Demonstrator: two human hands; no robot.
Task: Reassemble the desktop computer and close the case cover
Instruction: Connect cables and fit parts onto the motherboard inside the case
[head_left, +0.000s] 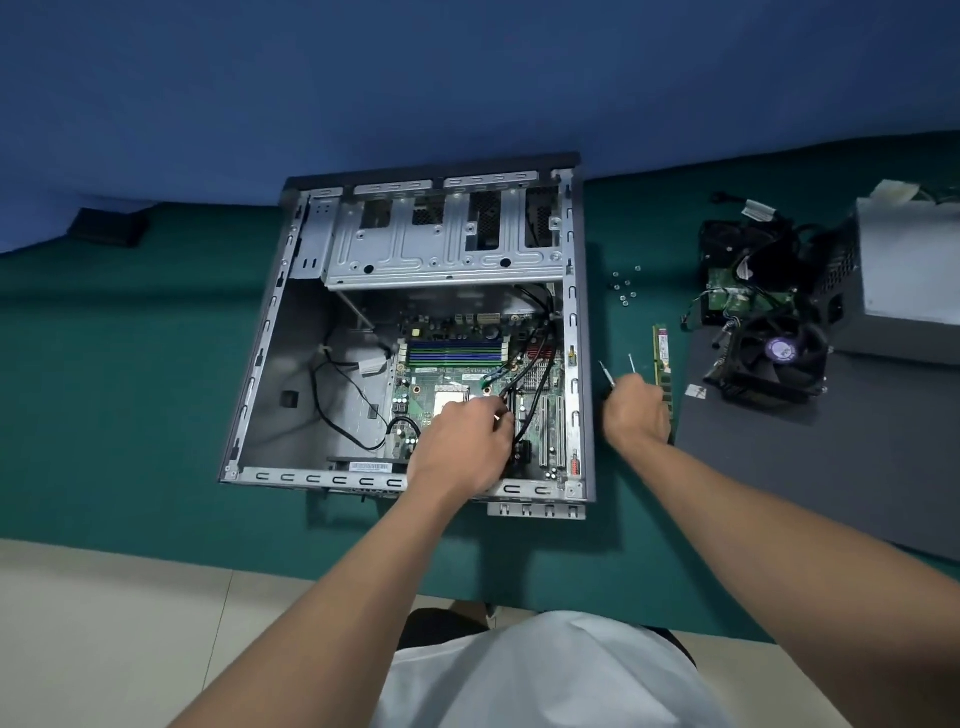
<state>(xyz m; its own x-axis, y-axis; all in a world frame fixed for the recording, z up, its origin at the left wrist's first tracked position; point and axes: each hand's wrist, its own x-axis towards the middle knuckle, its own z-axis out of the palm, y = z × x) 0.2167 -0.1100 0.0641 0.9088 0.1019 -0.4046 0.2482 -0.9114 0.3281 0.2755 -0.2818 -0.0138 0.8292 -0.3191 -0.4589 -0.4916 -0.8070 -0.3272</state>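
Note:
An open desktop case (260, 353) lies on its side on the green table, with the motherboard (457, 358) bare inside. My left hand (460, 447) reaches into the case and its fingers sit among the black cables (540, 364) over the board. My right hand (636, 410) rests on the table just right of the case. Its fingers curl round two screwdrivers (607, 375) whose tips stick up from the fist. A green memory stick (662, 358) lies beside that hand.
Several loose screws (625, 285) lie right of the case. A cooler fan (779, 358), a drive with tangled cables (748, 265) and the grey power supply (904, 280) sit on and beside the dark case cover (779, 467). A small black box (106, 227) lies far left.

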